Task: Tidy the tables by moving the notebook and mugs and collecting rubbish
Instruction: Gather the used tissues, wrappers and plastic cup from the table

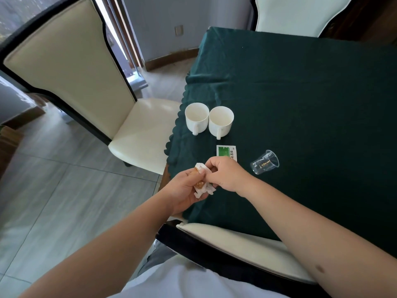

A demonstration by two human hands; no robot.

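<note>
Two white mugs (197, 118) (220, 121) stand side by side near the left edge of the table, which is covered by a dark green cloth (300, 93). Both handles point toward me. A green and white sachet (226, 152) lies flat just behind my right hand. A clear plastic cup (265, 161) lies on its side to the right. My left hand (184, 191) holds crumpled white and orange wrappers (202, 186) over the table's corner. My right hand (227, 174) pinches the same wrappers from above. No notebook is visible.
A cream chair (90, 87) with dark trim stands left of the table, its seat close to the mugs. Another chair's back (247, 246) sits right in front of me against the table's near edge. A third chair (296, 14) stands at the far side. Grey tiled floor lies to the left.
</note>
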